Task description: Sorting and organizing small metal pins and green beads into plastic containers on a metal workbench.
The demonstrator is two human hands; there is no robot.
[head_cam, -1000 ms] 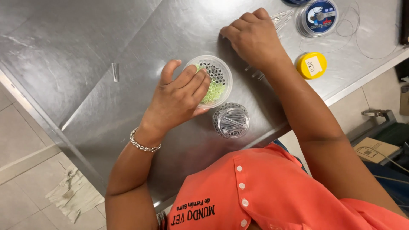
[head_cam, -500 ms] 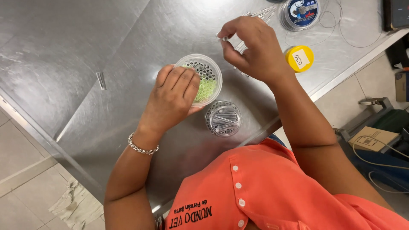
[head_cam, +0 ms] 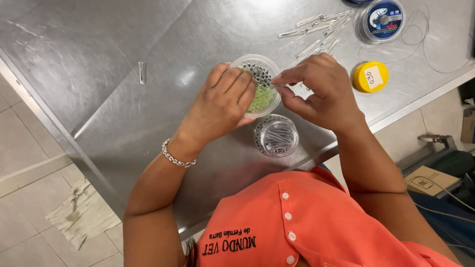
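Observation:
My left hand [head_cam: 220, 106] cups the near side of a small round clear container [head_cam: 259, 81] filled with pale green and dark ring-shaped beads. My right hand [head_cam: 319, 91] hovers at the container's right rim, thumb and forefinger pinched together on something too small to make out. Just in front of both hands stands a second clear round container [head_cam: 276, 136] holding thin silver metal tubes. All of it sits on a steel table [head_cam: 123, 104].
Several small clear packets [head_cam: 316, 27] lie at the back of the table beside a spool of fishing line [head_cam: 381, 20], whose loose line trails right. A yellow round cap [head_cam: 370, 76] sits near the table's right edge. One single packet [head_cam: 142, 72] lies at left.
My right hand has come back from the packets at the rear to the bead container's rim, fingers pinched. My left hand has stayed on the container.

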